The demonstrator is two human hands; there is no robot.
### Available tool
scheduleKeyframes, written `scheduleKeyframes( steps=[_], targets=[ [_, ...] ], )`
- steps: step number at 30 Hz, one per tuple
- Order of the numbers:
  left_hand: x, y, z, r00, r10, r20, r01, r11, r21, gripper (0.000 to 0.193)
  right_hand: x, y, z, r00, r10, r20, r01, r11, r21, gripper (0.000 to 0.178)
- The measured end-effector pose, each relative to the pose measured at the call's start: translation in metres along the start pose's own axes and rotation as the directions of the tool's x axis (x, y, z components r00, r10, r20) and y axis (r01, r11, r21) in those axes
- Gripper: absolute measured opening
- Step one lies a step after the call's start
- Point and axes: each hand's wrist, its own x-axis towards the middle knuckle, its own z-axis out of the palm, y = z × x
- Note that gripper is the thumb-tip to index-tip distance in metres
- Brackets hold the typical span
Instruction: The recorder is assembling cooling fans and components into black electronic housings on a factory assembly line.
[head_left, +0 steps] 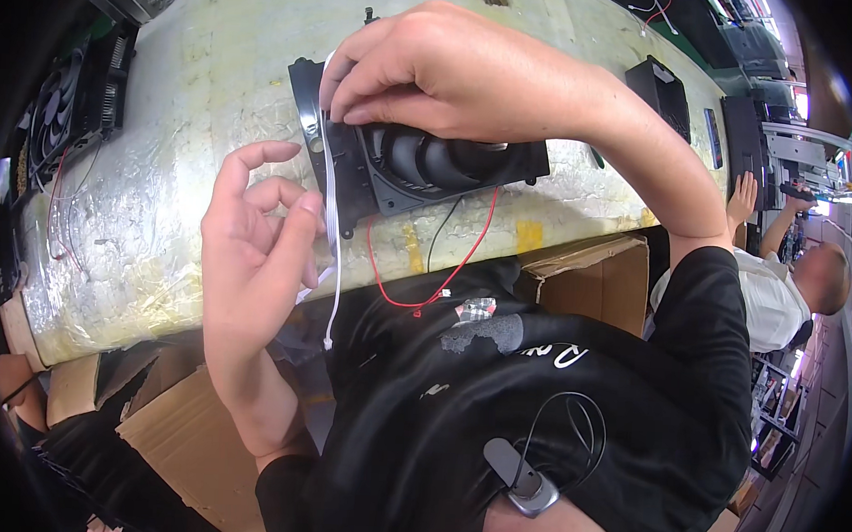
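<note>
A black fan assembly (431, 162) with a square frame lies on the wrapped worktop in front of me. Along its left side runs a white flat cable (332, 195), hanging over the table edge with its small connector end low down. My right hand (406, 70) reaches over the top of the assembly, its fingers pinched around the upper part of that cable. Just left of the cable is my left hand (261, 235), with fingers curled but apart and nothing visible between them. A red wire (484, 240) and a black one dangle from the fan's near side.
Another fan unit (62, 107) sits at the table's far left with loose wires. On the right lie a black box-shaped part (660, 96) and a co-worker's hand (743, 196). Cardboard boxes (592, 273) stand below the near edge of the worktop (206, 76).
</note>
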Motion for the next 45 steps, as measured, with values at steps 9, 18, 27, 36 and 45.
scheduleKeyframes(
  steps=[9,18,27,36,45],
  targets=[
    [-0.004,-0.011,0.010,0.999,-0.012,-0.034,0.009,0.995,-0.099,0.029,0.007,-0.021,0.007,0.990,0.125,-0.072,-0.138,0.965,-0.224,0.014],
    [-0.005,-0.004,0.017,0.996,0.087,0.006,-0.085,0.962,0.260,0.025,0.010,-0.024,0.016,0.984,0.011,-0.176,-0.076,0.928,-0.365,0.011],
    [0.006,-0.006,-0.008,0.991,-0.035,0.125,0.067,0.964,-0.259,0.024,0.006,-0.019,0.010,0.999,0.015,0.029,-0.008,0.970,-0.244,0.016],
    [0.011,-0.017,-0.012,0.979,0.183,0.092,-0.189,0.980,0.059,0.018,0.000,-0.020,0.017,0.984,0.153,-0.089,-0.163,0.981,-0.109,0.018],
    [0.022,-0.025,-0.003,0.983,0.165,-0.086,-0.176,0.974,-0.141,0.029,-0.006,-0.019,0.014,0.982,0.178,-0.055,-0.177,0.984,0.027,0.016]
  ],
)
